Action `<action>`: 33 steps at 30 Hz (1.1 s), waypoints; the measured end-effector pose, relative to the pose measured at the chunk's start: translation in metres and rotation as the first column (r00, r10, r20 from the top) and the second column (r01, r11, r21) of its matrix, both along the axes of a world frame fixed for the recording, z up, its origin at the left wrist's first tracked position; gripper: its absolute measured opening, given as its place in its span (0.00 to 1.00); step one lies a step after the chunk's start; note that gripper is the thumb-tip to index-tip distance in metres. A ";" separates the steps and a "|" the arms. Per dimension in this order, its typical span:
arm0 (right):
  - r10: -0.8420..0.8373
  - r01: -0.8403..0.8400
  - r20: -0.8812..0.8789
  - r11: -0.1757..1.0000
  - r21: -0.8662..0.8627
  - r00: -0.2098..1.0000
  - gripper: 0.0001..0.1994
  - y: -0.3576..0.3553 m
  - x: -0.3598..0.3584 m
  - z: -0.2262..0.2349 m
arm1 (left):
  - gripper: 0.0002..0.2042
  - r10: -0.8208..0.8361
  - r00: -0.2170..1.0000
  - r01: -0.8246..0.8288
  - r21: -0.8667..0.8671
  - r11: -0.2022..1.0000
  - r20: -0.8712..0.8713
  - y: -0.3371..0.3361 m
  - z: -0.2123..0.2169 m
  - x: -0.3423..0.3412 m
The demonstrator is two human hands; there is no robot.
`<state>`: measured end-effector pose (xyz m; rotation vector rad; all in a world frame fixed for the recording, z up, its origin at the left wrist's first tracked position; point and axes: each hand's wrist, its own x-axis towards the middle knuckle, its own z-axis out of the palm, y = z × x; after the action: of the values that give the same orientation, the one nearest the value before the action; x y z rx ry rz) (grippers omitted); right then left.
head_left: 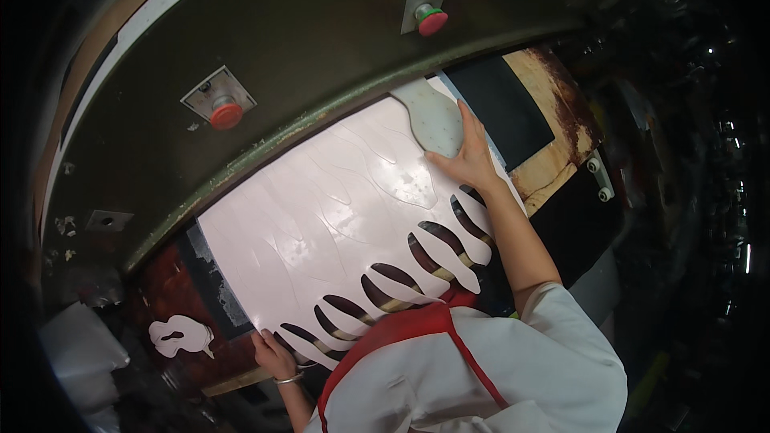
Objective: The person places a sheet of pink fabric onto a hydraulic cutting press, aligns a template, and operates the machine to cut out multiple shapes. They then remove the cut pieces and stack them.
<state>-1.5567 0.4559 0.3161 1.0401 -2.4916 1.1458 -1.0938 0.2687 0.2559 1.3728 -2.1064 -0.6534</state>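
A large pale pink sheet (305, 216) lies across the work surface under the machine. Curved sole-like outlines mark its surface, and several long openings run along its near edge. My right hand (471, 152) grips a pale green, sole-shaped cutting die (437, 119) at the sheet's far right corner, thumb on the near side and fingers along the right side. My left hand (274, 354) is at the near left corner of the sheet, its fingers closed on the edge.
A dark machine beam (305, 56) spans the far side, carrying a red push button (226, 114) on the left and another red button (432, 21) on the right. Pink cut pieces (180, 335) lie left of the sheet. A black panel (501, 104) and a worn tan board (553, 144) are on the right.
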 end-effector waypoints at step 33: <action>-0.438 0.464 0.196 0.879 -0.112 0.877 0.14 0.202 0.130 -0.074 | 0.20 0.035 0.999 -0.035 0.038 0.999 0.003 0.092 -0.055 0.111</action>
<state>-1.4267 0.6583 0.2423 0.2965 -2.5204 1.2821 -0.9833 0.3609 0.2011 1.4286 -2.0771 -0.6813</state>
